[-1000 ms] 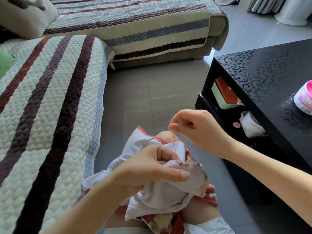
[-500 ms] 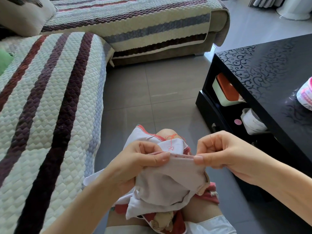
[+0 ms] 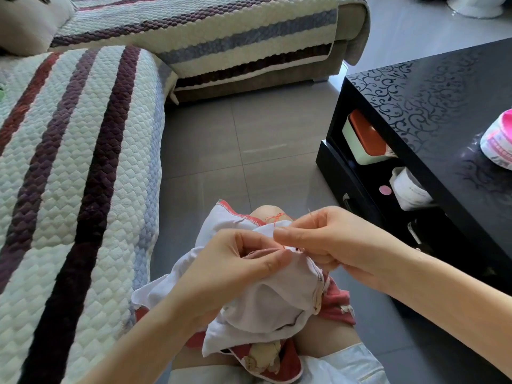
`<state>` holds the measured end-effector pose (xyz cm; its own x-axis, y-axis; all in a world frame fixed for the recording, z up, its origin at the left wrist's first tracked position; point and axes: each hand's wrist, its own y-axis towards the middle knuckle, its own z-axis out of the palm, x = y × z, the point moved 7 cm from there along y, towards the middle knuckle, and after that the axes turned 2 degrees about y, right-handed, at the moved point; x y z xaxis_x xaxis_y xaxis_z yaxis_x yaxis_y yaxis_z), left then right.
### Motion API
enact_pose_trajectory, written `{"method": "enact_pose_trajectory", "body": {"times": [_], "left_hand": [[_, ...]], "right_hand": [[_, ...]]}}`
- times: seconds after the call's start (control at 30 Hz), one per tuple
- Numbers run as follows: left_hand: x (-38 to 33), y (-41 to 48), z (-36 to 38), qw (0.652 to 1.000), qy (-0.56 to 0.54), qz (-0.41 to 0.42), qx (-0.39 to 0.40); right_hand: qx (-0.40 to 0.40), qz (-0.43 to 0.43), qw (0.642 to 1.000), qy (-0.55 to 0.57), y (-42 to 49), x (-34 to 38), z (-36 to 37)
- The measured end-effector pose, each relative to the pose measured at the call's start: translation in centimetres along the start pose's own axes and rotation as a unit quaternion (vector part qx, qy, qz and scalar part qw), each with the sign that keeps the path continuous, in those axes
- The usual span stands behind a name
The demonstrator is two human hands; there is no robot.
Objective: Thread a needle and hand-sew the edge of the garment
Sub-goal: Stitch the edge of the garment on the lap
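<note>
Garment [image 3: 277,297] edge pinched by left hand [image 3: 230,270], needle [image 3: 310,213] pinched in right hand [image 3: 338,242]

White garment [image 3: 266,303], red thread [image 3: 275,218], striped sofa cover [image 3: 83,167]

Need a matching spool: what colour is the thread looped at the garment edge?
Orange-red thin sewing thread, seen best in the head view.

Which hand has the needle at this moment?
The right hand, pinching the needle, one end of which sticks up above its fingers; the left hand only grips the white garment near its edge.
</note>
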<state>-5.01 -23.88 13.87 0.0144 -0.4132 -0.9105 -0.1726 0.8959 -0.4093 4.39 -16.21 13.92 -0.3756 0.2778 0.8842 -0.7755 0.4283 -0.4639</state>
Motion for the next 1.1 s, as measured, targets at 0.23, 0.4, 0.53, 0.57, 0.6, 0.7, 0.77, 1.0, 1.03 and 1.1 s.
{"method": "enact_pose_trajectory", "body": {"times": [0.23,0.4,0.53,0.57,0.6,0.7,0.77,1.0,1.03,1.1], "left_hand": [[-0.9,0.2,1.1,0.999,0.034,0.008,0.016],[-0.3,0.5,2.0,0.996,0.074,-0.034,0.026],[0.3,0.8,3.6,0.990,0.119,-0.054,0.056],[0.4,0.9,3.6,0.990,0.116,-0.057,0.055],[0.6,0.9,3.5,0.991,0.109,-0.058,0.050],[0.8,1.1,2.8,0.996,0.047,-0.067,0.035],[1.0,1.2,2.2,0.997,0.005,-0.075,0.020],[1.3,1.6,-0.1,0.994,-0.091,-0.062,0.028],[1.4,1.5,-0.2,0.993,-0.093,-0.063,0.026],[1.6,1.4,-0.5,0.996,-0.071,-0.053,0.006]], "right_hand": [[0.012,-0.021,0.998,0.055,0.9,1.8,0.1],[0.001,-0.016,1.000,0.024,2.2,2.1,0.5],[-0.044,-0.033,0.998,0.018,3.5,2.7,1.0],[-0.054,-0.038,0.998,0.022,3.6,2.9,1.1],[-0.060,-0.042,0.997,0.023,3.8,3.0,1.0],[-0.061,-0.050,0.996,-0.042,3.1,3.5,0.5],[-0.049,-0.051,0.991,-0.112,2.5,3.4,-0.3],[-0.024,-0.025,0.985,-0.168,0.4,0.1,-3.1],[-0.032,-0.030,0.989,-0.141,0.1,-0.1,-3.3],[-0.046,-0.035,0.994,-0.094,-0.4,-0.4,-3.6]]}}
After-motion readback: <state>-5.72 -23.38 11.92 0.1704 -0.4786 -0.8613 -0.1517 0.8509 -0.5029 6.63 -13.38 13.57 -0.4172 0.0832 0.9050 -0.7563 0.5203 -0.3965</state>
